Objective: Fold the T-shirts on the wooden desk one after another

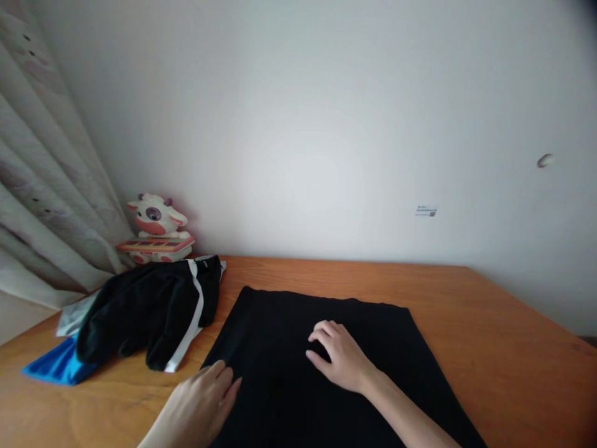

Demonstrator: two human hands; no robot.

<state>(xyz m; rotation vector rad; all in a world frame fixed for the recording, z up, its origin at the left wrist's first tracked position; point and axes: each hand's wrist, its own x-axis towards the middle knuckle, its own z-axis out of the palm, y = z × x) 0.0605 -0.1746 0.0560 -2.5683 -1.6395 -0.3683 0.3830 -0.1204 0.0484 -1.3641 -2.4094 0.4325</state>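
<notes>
Nearest, the left hand (205, 395) is at the left edge of the black cloth (280, 330), fingers curled; whether it pinches the edge, I cannot tell. The right hand (342, 358), apart from it, is over the cloth, thumb separated from fingers. The cloth lies spread on the wooden table (494, 348). Farther left is a black garment (140, 305), and beyond it a cow toy (156, 218).

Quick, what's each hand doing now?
Left hand: curled at the left edge of flat black fabric; grip cannot be told.
Right hand: open, fingers bent, nothing visibly held.
</notes>
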